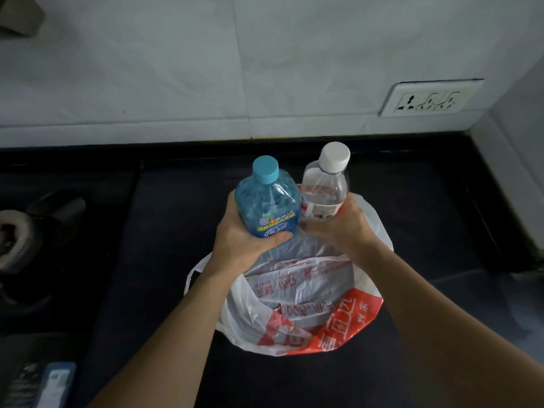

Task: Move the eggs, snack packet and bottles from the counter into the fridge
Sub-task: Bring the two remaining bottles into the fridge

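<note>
My left hand (pixel 241 240) grips a blue bottle (pixel 266 198) with a light-blue cap, held upright above the counter. Beside it, my right hand (pixel 344 225) holds a clear bottle (pixel 323 189) with a white cap and a red-and-white label. The two bottles almost touch. Below my hands lies a white plastic bag (pixel 294 304) with red print, crumpled on the black counter (pixel 176 260). What is inside the bag is hidden. No eggs, snack packet or fridge show in this view.
A gas stove burner (pixel 26 231) sits at the left. A blue-and-white packet (pixel 53 384) lies at the bottom left. The white tiled wall behind carries a power socket (pixel 429 98). A white wall corner (pixel 512 160) bounds the counter at right.
</note>
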Demonstrator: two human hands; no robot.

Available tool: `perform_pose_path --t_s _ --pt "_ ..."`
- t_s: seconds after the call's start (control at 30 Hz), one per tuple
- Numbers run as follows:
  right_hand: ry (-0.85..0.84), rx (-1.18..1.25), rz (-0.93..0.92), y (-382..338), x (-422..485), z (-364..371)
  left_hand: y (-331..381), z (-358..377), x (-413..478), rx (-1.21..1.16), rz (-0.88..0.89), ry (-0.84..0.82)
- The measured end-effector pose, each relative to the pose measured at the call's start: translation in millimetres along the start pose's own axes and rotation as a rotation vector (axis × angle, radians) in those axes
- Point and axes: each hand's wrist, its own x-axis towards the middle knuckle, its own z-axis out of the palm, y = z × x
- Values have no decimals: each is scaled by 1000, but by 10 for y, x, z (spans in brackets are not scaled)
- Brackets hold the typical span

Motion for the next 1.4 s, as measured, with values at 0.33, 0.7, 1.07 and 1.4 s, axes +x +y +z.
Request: perform_pose_path --t_s 0.33,0.7,1.07,1.4 --pt "-51 181 55 -239 -66 -109 138 42 -12 -104 -83 121" --pt "52 213 -95 -739 -659 -445 883 -44 -541 -242 14 132" --pt "120 157 -255 -1290 -1500 -768 1579 -117 -1345 -295 84 70" --pt "184 221 -295 -1573 -2085 -669 1931 -350 -1841 -286 116 181"
